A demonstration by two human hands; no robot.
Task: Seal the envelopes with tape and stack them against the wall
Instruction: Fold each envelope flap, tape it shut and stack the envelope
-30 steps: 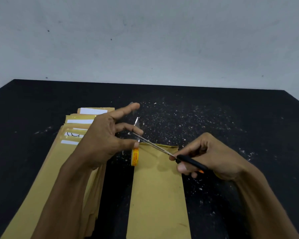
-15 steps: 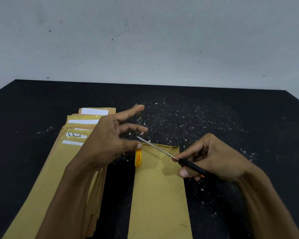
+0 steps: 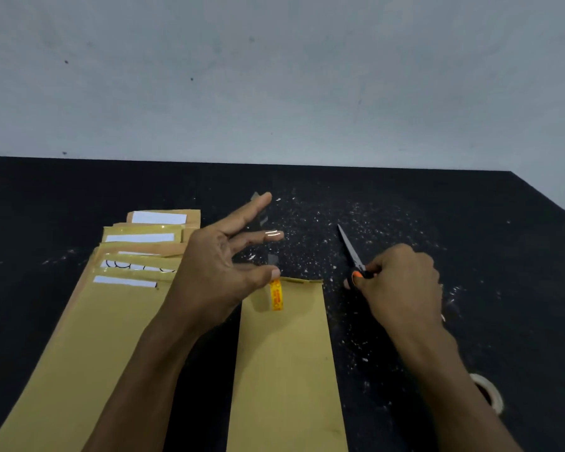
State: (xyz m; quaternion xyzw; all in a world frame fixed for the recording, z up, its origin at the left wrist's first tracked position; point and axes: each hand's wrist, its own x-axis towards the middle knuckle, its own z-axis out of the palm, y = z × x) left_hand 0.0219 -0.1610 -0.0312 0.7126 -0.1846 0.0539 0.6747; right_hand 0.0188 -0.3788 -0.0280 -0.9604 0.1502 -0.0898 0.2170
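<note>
A brown envelope (image 3: 287,370) lies lengthwise on the black table (image 3: 490,230) in front of me. Above its top left corner my left hand (image 3: 222,269) hovers with fingers spread and straight. A clear strip of tape (image 3: 272,258) clings from index fingertip to thumb tip, and its yellow end tab (image 3: 276,294) hangs below the thumb over the envelope. To the right of the envelope's top edge, my right hand (image 3: 402,288) grips the black and orange handle of the scissors (image 3: 348,246). Their blades are closed and point away and left.
A fanned pile of brown envelopes (image 3: 88,337) with white labels lies at the left under my left forearm. A roll of clear tape (image 3: 490,391) sits near the front right, partly hidden by my right forearm. The grey wall (image 3: 274,76) rises behind the table. White specks litter the tabletop.
The scissors have left the tape and my right hand has carried them to the right, off the envelope. My left hand keeps the cut strip and has spread its fingers wider.
</note>
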